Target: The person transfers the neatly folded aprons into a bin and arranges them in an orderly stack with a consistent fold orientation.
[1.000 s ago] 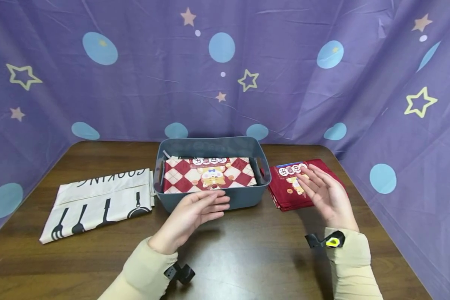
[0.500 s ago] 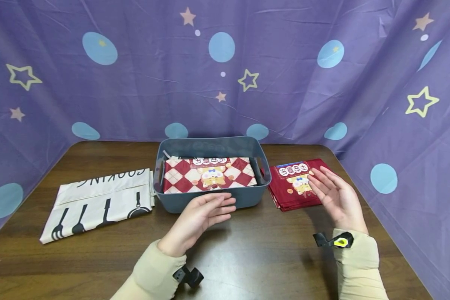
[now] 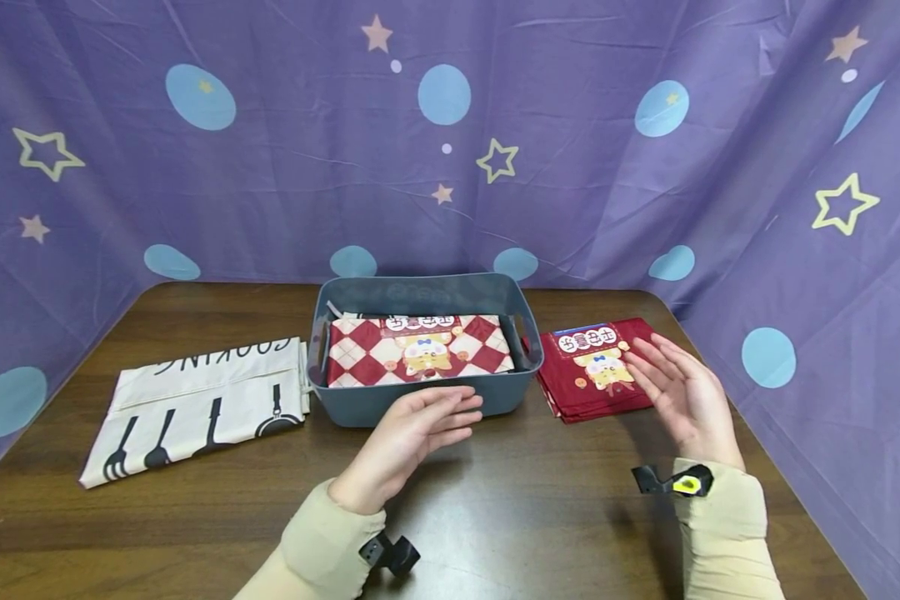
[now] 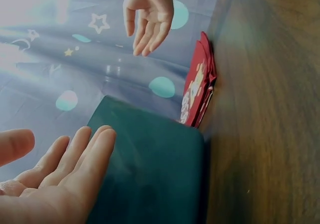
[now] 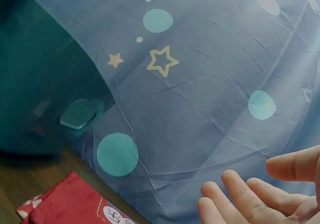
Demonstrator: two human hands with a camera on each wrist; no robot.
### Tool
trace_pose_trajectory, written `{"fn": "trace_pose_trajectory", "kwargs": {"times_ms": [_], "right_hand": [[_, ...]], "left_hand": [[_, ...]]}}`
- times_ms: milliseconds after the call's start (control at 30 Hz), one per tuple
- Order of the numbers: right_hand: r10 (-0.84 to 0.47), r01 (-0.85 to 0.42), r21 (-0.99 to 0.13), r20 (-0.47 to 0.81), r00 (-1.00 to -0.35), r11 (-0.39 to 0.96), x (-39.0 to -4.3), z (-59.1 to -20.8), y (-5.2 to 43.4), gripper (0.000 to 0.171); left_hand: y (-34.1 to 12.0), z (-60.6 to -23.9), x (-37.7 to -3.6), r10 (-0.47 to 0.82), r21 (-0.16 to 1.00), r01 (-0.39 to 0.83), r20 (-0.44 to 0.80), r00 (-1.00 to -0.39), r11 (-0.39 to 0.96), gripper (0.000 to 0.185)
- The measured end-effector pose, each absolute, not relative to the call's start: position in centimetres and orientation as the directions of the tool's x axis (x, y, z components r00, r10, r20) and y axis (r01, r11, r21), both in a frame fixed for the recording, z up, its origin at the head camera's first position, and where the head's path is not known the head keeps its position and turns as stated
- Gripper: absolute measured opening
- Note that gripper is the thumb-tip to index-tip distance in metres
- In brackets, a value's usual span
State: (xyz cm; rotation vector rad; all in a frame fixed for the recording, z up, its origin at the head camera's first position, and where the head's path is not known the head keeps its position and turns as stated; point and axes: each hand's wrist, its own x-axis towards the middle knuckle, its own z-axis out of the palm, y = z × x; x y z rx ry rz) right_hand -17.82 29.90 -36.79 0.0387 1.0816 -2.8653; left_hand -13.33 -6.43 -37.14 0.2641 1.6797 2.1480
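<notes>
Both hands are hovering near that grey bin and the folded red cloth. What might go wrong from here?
The left hand hangs open close to the front wall of the grey bin; a careless nudge might slide the bin across the smooth table. The right hand hovers open over the folded red cloth, which lies in stacked layers; a grip on only the top layer could let it unfold. The checked cloth already fills most of the bin, so another piece may sit crooked.

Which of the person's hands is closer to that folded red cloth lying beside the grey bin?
The right hand: it hovers open over the red cloth's near right edge. The left hand is at the grey bin's front wall, farther away.
</notes>
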Motion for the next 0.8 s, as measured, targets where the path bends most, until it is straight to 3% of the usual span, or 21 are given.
{"fn": "trace_pose_trajectory", "kwargs": {"times_ms": [267,800], "right_hand": [[0.032,0.007,-0.751,-0.038,-0.999,-0.660,-18.1,-36.8,30.0,0.018],[0.037,0.011,-0.784,-0.044,-0.998,-0.620,-18.7,-36.9,32.2,0.017]], "left_hand": [[-4.5,-38.0,-13.3,0.397,0.966,-0.187,-0.104,-0.912,-0.177,0.047],[-1.7,-38.4,-13.4,0.357,0.966,-0.225,-0.166,-0.919,-0.131,0.045]]}}
